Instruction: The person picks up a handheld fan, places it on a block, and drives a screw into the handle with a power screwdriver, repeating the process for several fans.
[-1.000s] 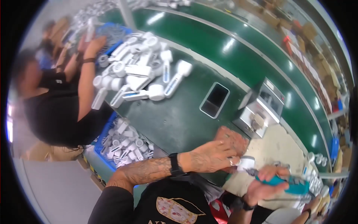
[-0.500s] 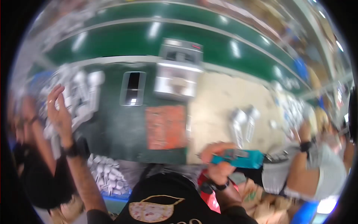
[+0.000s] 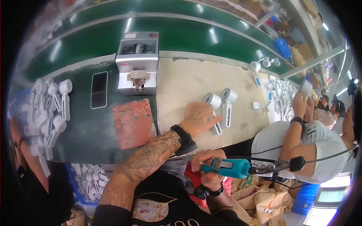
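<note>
Two white measuring scoops with round cup heads lie side by side on the beige mat: a left scoop (image 3: 213,100) and a right scoop (image 3: 228,96). Over the left one reaches my left hand (image 3: 198,117), back upward, its thumb stretched across the scoop's handle; the other fingertips are partly hidden. At the table's front edge, my right hand (image 3: 208,166) is closed around a teal electric screwdriver (image 3: 234,168) lying sideways, a cable leading off its right end.
A grey screw-feeding machine (image 3: 138,64) stands at the back, beside a phone (image 3: 99,89) and a worn red pad (image 3: 134,123). Scoops are heaped left (image 3: 49,94) and right (image 3: 281,94). A blue crate (image 3: 77,184) holds more below. A co-worker (image 3: 290,147) sits close on my right.
My left hand has swung from the left heap across to the scoops on the beige mat. My right hand keeps the screwdriver. The view has shifted, and the scoops appear unmoved on the mat.
</note>
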Tool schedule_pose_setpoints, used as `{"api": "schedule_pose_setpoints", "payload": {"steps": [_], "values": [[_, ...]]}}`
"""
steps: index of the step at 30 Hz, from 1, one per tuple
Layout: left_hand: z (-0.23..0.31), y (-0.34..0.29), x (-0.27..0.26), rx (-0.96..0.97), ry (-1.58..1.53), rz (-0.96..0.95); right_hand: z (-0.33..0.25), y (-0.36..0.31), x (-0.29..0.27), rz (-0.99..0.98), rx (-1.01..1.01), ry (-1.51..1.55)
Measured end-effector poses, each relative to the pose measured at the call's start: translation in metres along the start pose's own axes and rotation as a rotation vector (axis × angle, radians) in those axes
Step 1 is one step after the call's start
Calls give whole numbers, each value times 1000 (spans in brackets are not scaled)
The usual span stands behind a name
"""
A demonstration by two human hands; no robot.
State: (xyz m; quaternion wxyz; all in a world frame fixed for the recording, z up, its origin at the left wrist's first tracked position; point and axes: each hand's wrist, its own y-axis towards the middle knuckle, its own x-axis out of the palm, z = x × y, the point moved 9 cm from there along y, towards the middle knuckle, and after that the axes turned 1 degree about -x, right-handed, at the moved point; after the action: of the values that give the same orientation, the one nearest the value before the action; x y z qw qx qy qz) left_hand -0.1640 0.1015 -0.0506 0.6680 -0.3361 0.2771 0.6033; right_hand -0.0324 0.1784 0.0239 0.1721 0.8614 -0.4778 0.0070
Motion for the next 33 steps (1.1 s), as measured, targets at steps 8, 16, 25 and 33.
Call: {"api": "schedule_pose_setpoints", "payload": {"steps": [8,16,25,33], "values": [[-41,-20,-40,-156,-115,212,20,33,-23,123,-36,-116],[-60,-125,-128,250,-210,401,59,80,-21,96,14,-160],[-135,-156,-135,127,-12,381,27,146,57,77,-101,22],[-141,-163,-126,186,35,455,52,217,142,-67,-285,-85]]}}
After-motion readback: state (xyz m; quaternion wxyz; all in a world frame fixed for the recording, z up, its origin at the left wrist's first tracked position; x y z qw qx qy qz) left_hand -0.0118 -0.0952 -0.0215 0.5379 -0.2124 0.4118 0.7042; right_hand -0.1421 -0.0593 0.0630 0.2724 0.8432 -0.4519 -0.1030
